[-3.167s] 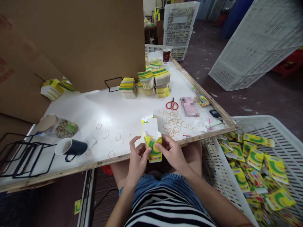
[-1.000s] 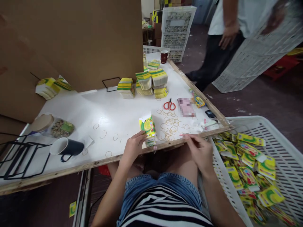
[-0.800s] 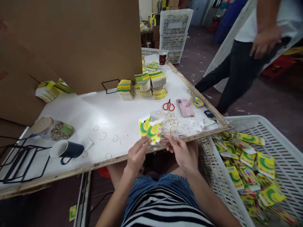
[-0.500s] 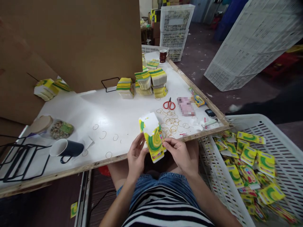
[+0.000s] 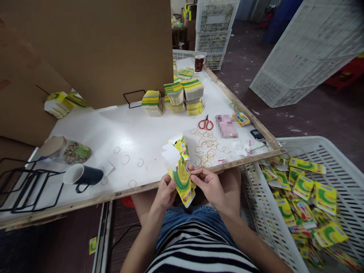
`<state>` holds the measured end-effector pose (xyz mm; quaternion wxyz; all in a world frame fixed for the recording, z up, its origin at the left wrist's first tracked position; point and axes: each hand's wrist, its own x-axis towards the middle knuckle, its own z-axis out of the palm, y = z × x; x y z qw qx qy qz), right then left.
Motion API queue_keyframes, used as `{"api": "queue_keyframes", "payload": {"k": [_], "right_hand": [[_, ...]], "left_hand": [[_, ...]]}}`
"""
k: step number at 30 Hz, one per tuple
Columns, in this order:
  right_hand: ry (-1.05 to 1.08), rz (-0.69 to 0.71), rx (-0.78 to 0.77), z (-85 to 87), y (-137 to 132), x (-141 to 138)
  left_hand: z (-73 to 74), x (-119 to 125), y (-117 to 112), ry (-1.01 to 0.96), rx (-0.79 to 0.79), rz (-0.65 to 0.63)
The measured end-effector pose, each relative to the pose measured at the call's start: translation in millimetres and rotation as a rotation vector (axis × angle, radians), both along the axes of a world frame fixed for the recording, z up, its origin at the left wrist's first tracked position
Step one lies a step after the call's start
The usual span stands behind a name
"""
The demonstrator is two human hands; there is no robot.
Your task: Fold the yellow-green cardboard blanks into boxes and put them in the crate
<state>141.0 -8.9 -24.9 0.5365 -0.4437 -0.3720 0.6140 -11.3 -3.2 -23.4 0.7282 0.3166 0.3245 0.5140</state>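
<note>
Between my hands, over the table's front edge, is a yellow and green printed carton (image 5: 182, 182), tilted, with white flaps spread at its far end. My left hand (image 5: 166, 191) grips its left side, thumb on the printed face. My right hand (image 5: 207, 184) pinches its right edge with thumb and fingertips. Beyond the carton, loose rubber bands (image 5: 207, 148) are scattered on the white table (image 5: 150, 140). Red-handled scissors (image 5: 206, 123) lie past them. Bundles of flat cartons (image 5: 174, 93) are stacked against the brown board.
To my right stands a white plastic basket (image 5: 309, 142) with many small cartons (image 5: 303, 185). A dark mug (image 5: 85, 176), a jar lying on its side (image 5: 76, 151) and a black wire rack (image 5: 31, 193) occupy the table's left. White crates (image 5: 298, 60) are stacked on the floor.
The carton has tilted and come slightly nearer my body; its white flaps now spread to the left and another printed panel shows. Both hands keep hold. The whole view has shifted slightly.
</note>
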Motion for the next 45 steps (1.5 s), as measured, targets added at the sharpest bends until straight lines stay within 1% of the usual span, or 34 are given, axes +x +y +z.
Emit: {"api": "queue_keyframes", "payload": {"k": [4, 6, 10, 12, 14, 16, 17, 18, 20, 23, 26, 28, 31, 33, 34, 37, 39, 41, 43, 45], "right_hand": [[-0.25, 0.009, 0.027, 0.0, -6.7, -2.0], [-0.327, -0.004, 0.029, -1.4, -8.3, -3.4], [-0.303, -0.025, 0.01, -6.1, -9.0, -7.3], [-0.317, -0.053, 0.024, -8.7, -9.2, -9.3], [-0.377, -0.091, 0.053, -10.9, -9.2, -10.6], [-0.431, -0.106, 0.087, -12.3, -8.7, -10.3], [-0.434, -0.096, 0.111, -12.3, -8.1, -9.1], [-0.424, -0.076, 0.141, -11.9, -7.4, -7.3], [-0.37, -0.015, 0.207, -9.3, -5.2, -1.5], [-0.289, 0.109, 0.28, -2.0, -0.5, 10.9], [-0.313, 0.211, 0.327, 6.5, 4.5, 22.8], [-0.358, 0.245, 0.355, 11.0, 7.2, 27.6], [-0.424, 0.215, 0.416, 12.9, 9.3, 28.3], [-0.452, 0.15, 0.445, 10.7, 9.4, 25.6], [-0.442, 0.11, 0.438, 9.0, 9.3, 24.1], [-0.36, -0.002, 0.356, 6.2, 9.0, 22.6], [-0.366, -0.024, 0.337, 8.8, 9.6, 25.5], [-0.412, 0.022, 0.337, 14.3, 10.6, 30.1], [-0.432, 0.13, 0.295, 19.4, 11.4, 33.5], [-0.443, 0.245, 0.231, 21.6, 12.2, 34.2]], "left_hand": [[1.6, 5.4, 3.8, 0.064, -0.009, 0.058], [0.2, 7.1, 4.5, 0.091, -0.032, 0.095], [-4.6, 7.9, 3.9, 0.192, -0.053, 0.135], [-4.9, 8.1, 2.7, 0.299, -0.019, 0.155], [-3.5, 8.5, 0.5, 0.404, 0.031, 0.212], [-1.1, 8.4, -2.6, 0.46, 0.076, 0.266], [0.3, 7.7, -4.3, 0.468, 0.095, 0.271], [1.9, 6.6, -5.8, 0.468, 0.113, 0.256], [5.7, 2.8, -8.0, 0.455, 0.144, 0.175], [13.0, -5.1, -8.5, 0.411, 0.174, -0.01], [18.7, -10.9, -8.1, 0.357, 0.172, -0.166], [19.9, -11.8, -8.6, 0.32, 0.156, -0.214], [18.7, -9.5, -10.2, 0.268, 0.128, -0.206], [17.4, -7.3, -10.8, 0.257, 0.112, -0.185], [17.0, -6.4, -10.7, 0.262, 0.106, -0.183], [16.4, -4.6, -8.8, 0.301, 0.106, -0.181], [16.0, -3.9, -7.2, 0.36, 0.105, -0.143], [14.9, -3.2, -5.9, 0.446, 0.11, -0.075], [13.7, -2.4, -5.4, 0.517, 0.128, -0.018], [13.7, -1.7, -5.7, 0.552, 0.152, 0.009]]}}
